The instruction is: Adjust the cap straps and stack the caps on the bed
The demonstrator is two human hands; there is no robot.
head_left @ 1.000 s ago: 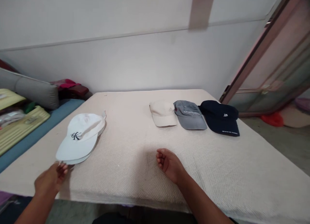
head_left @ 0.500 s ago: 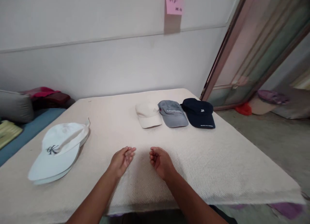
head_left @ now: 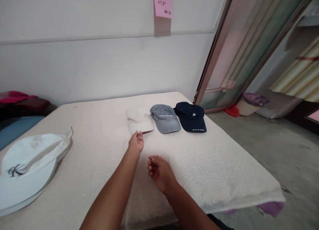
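My left hand [head_left: 137, 142] is at the front edge of the brim of a cream cap [head_left: 140, 118], its thumb and fingers closed on that edge. Right of this cap lie a grey cap [head_left: 165, 118] and a navy cap [head_left: 190, 116], in a row with brims toward me. My right hand [head_left: 159, 172] hovers over the cloth nearer to me, its fingers curled inward with nothing in them. White caps [head_left: 30, 170], stacked one in another, lie at the far left, the top one with a dark emblem.
A cream cloth [head_left: 104, 163] covers the table. Behind it stands a white wall [head_left: 99, 67] with a pink note [head_left: 163, 7]. Dark red and pink fabric [head_left: 25, 105] lies at the left. Beyond the table's right edge is a lined bin [head_left: 249, 105].
My left hand has moved forward and right to the cream cap's brim. My right hand has stayed near its place, fingers curled. The view has turned to the right.
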